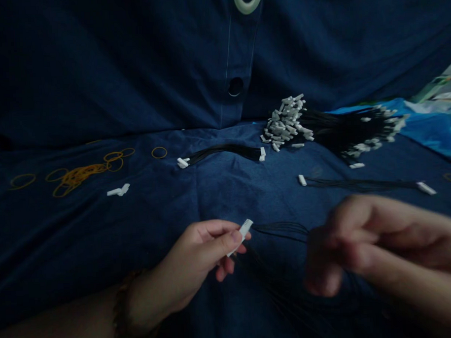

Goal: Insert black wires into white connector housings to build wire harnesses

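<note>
My left hand (209,248) pinches a white wire connector (245,229) between thumb and fingers, tilted up to the right. Thin black wires (279,228) run from it toward my right hand (346,248), and more dark strands hang below. The right hand is blurred by motion, its fingers curled together; whether the wires lie between them or pass behind is hidden. Beyond the hands lies a small tied-looking bundle of black wires (223,148) with white connectors at both ends. A thinner wire set (359,183) with white ends rests to the right.
A large heap of black wires (331,128) with many white connectors (285,122) lies at the back right, near blue plastic (427,120). Yellow rubber bands (78,176) are piled on the left, beside loose white connectors (118,190). Dark blue cloth (156,206) covers the surface.
</note>
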### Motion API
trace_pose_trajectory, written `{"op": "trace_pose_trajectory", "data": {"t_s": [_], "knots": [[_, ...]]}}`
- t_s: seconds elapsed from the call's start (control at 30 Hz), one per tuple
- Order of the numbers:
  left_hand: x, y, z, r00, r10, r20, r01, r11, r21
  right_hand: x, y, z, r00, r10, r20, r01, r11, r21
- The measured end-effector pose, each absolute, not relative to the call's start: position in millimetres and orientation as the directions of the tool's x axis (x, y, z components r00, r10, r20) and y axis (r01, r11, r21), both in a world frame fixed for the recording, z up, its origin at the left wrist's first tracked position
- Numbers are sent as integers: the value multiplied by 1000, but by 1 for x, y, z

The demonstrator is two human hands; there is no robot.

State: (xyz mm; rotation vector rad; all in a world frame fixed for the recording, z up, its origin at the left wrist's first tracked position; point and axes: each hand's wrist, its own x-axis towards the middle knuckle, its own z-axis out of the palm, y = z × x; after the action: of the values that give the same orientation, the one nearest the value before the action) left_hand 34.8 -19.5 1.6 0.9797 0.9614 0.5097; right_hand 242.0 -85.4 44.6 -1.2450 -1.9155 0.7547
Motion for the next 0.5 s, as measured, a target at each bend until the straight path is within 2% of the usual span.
{"op": "trace_pose_trajectory", "data": {"t_s": [0.07,0.13,0.27,0.5], "knots": [[34,-19,3,525,723,-449,32,511,859,222,-85,42,-327,929,174,496,325,-805],[34,-18,3,543,699,-465,38,533,845,212,-82,35,-344,928,143,564,326,-758],[32,-17,3,543,675,-499,42,572,819,211,-78,21,-391,894,220,619,432,-656],[29,-15,-1,538,667,-515,-43,632,774,216,-76,22,-454,832,320,605,551,-574]]}}
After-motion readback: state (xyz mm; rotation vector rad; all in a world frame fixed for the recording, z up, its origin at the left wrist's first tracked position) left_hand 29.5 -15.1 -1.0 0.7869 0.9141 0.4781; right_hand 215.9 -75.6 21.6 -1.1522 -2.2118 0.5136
